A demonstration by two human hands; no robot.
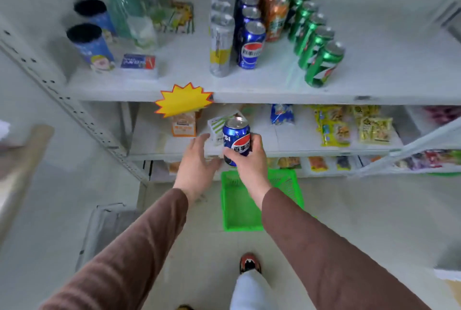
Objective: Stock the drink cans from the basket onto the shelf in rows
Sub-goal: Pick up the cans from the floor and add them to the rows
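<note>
while the right hand grips a blue pepsi can upright in front of the lower shelves, fingers curled round its lower half, the left hand hangs just beside it with fingers spread and relaxed, holding nothing. both arms wear brown sleeves.

below the hands a green basket sits on the pale floor, and the part of its bottom that shows is bare (the right forearm covers some of it).

on the top shelf four rows of cans run front to back: a silver and yellow row at the left, a blue pepsi row touching it, an orange row that starts further back, and a green row set apart to the right and reaching closest to the shelf edge.

left of the cans stand two blue cups, some bottles and a small blue box. a yellow starburst tag hangs on the shelf edge. snack packets lie on the shelf beneath.
</note>
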